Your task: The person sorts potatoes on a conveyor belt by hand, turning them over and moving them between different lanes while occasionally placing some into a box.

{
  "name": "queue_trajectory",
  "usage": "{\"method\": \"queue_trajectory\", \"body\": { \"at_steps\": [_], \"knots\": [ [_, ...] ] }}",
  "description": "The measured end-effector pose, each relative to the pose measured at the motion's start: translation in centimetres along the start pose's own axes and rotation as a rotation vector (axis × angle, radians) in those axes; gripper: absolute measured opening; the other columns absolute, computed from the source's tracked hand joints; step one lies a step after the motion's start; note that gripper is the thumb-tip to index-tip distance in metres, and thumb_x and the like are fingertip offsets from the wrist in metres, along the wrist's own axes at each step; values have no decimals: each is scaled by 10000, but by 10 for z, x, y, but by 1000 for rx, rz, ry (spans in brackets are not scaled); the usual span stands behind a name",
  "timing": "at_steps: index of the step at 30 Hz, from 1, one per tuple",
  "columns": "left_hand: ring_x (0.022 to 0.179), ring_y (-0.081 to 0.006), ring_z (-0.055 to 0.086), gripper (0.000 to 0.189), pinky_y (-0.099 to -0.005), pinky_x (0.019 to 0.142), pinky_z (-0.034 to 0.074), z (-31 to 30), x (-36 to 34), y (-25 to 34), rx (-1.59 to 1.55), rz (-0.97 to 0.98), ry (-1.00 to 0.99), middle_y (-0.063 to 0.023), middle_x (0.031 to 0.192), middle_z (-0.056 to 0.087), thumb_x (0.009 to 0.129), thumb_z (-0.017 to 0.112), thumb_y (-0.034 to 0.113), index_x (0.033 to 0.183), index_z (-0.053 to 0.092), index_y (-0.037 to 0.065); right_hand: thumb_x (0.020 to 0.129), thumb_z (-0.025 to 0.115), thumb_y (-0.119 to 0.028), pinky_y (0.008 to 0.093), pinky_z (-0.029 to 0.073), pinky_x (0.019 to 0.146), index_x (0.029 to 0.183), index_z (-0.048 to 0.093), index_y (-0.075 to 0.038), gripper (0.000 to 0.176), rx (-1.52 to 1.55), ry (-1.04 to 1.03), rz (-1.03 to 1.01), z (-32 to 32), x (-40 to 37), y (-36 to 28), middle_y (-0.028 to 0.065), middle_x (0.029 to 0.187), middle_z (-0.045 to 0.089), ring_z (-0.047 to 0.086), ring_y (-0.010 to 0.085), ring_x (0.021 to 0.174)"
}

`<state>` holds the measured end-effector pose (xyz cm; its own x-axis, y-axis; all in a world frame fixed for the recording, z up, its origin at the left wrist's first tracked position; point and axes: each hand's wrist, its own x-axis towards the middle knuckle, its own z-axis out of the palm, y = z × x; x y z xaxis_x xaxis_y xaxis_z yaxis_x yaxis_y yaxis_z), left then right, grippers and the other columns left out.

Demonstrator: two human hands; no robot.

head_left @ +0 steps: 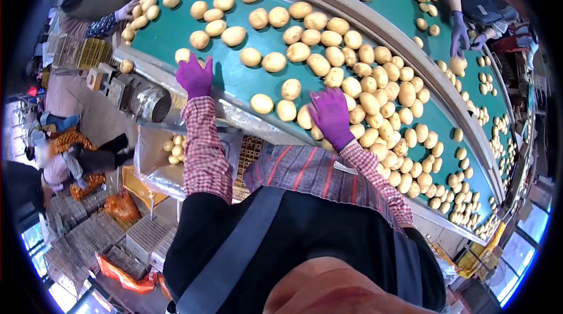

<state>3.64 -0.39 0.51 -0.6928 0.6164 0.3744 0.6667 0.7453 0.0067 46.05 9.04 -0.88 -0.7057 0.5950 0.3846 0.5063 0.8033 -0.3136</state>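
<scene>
Both my hands wear purple gloves. My left hand (195, 77) is at the near edge of the green conveyor belt (176, 18), fingers apart, its fingertips against a single potato (182, 55) that they partly cover. Further right, my right hand (332, 117) reaches over the near side of the belt with its fingers spread. It lies among potatoes, beside one potato (304, 117) on its left and a dense pile (381, 94) on its right. Its palm side is hidden. Loose potatoes (273, 62) are scattered on the belt between and beyond my hands.
A metal rail (375, 12) divides this belt from a second one behind it. Co-workers' gloved hands (128, 9) handle potatoes at the far left and at the upper right (459, 35). Below the near edge are a motor (148, 100) and a plastic-lined bin (153, 164) with potatoes.
</scene>
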Motion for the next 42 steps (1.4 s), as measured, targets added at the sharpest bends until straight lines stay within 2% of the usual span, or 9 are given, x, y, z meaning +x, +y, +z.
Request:
{"method": "queue_trajectory", "body": {
  "at_steps": [4, 7, 12, 18, 28, 30, 32, 36, 42],
  "knots": [
    [839, -414, 688, 576, -527, 712, 528, 20, -31, 52, -231, 369, 271, -197, 964, 704, 911, 776, 546, 1239, 727, 75, 920, 685, -385, 536, 365, 1213, 1090, 775, -150, 304, -104, -3, 69, 0, -31, 38, 99, 978, 664, 618, 312, 1118],
    [973, -477, 684, 893, -573, 851, 546, -17, -110, 124, -489, 262, -122, -295, 1116, 694, 926, 795, 465, 1610, 423, 26, 862, 755, -461, 550, 344, 1236, 1210, 753, -170, 454, -18, -121, 159, -9, -27, 53, 109, 1063, 674, 608, 323, 1178],
    [1037, -435, 669, 905, -533, 898, 539, -57, -192, 160, -522, 261, -181, -242, 1211, 666, 892, 838, 403, 1584, 444, -26, 807, 789, -528, 547, 396, 1132, 1172, 754, -185, 502, -42, -65, 372, -13, -70, 76, 89, 1171, 675, 580, 317, 1233],
    [871, -380, 690, 741, -530, 685, 543, -74, -266, 229, -575, 492, -547, -175, 1014, 624, 855, 816, 479, 1496, 606, 171, 811, 823, -367, 470, 541, 878, 1117, 752, -137, 389, 164, 101, 399, -74, -143, 157, 91, 1047, 722, 680, 324, 997],
    [951, -359, 694, 553, -450, 821, 579, -83, -346, 405, -817, 1005, -766, -160, 1193, 647, 999, 692, 395, 1488, 574, 165, 820, 847, -417, 477, 533, 979, 1234, 759, -151, 500, -271, 38, 660, -154, -328, 297, 115, 1196, 744, 683, 348, 1091],
    [969, -339, 682, 554, -456, 806, 574, -86, -349, 418, -954, 1214, -522, -152, 1121, 641, 1014, 676, 378, 1496, 552, 134, 835, 854, -400, 466, 553, 991, 1259, 745, -122, 518, -240, 30, 808, -178, -360, 314, 149, 1216, 754, 703, 363, 1112],
    [979, -335, 675, 537, -470, 826, 557, -42, -338, 428, -1200, 905, -583, -140, 1095, 649, 984, 716, 359, 1430, 581, 94, 846, 836, -412, 479, 562, 993, 1340, 708, -137, 580, -340, -94, 1089, -192, -384, 329, 126, 1257, 751, 709, 349, 1121],
    [1014, -343, 672, 472, -498, 829, 540, -53, -229, 450, -855, 697, 88, -119, 1093, 685, 916, 792, 348, 1258, 667, 48, 974, 745, -244, 451, 569, 807, 1188, 744, -62, 281, -396, 618, 572, -179, -341, 337, 136, 1039, 716, 703, 324, 908],
    [1123, -350, 612, 367, -558, 869, 497, -39, -283, 483, -100, 959, 232, -144, 1214, 618, 977, 688, 330, 1255, 632, 97, 939, 750, -269, 472, 539, 915, 1228, 763, -135, 318, 54, 587, 343, -134, -147, 299, 95, 1049, 749, 708, 298, 999]
  ]
}}
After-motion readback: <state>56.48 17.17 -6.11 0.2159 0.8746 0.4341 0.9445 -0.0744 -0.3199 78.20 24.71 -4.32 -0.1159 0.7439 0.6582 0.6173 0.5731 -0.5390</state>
